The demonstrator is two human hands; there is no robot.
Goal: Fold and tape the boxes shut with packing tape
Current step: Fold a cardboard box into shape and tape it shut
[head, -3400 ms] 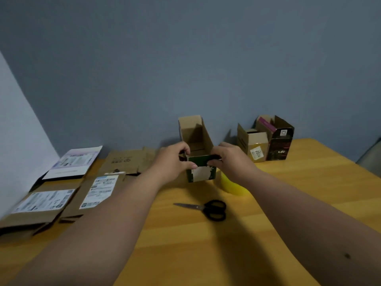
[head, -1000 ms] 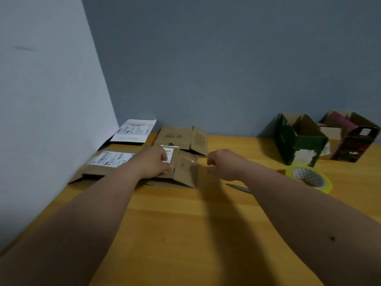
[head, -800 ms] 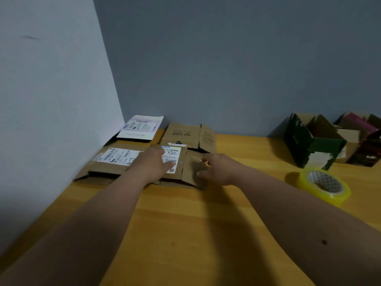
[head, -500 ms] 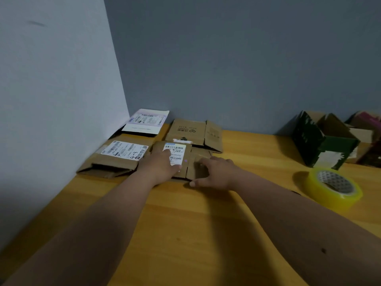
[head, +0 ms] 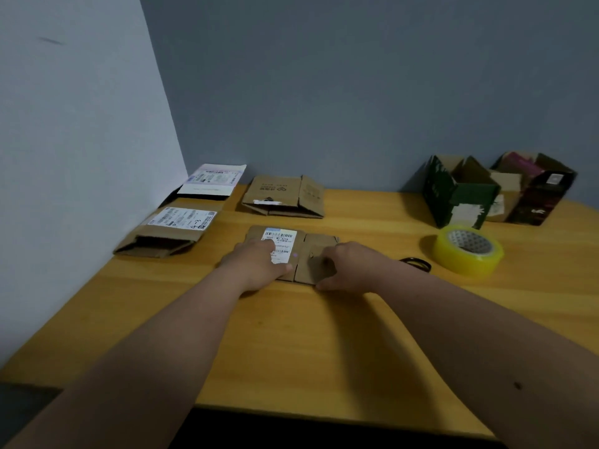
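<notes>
Head view: left hand (head: pixel 259 265) flat, fingers spread on label of flattened cardboard box (head: pixel 319 251); right hand (head: pixel 348 267) loosely curled over flap, grasping nothing. Box light, stiff, bends along creases; lift by edges beside fingertips.

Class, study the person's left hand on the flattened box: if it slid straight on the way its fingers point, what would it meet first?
Probably the brown flattened box lying near the back wall. The left hand points away and slightly right across the labelled flat box; depth is uncertain.
</notes>
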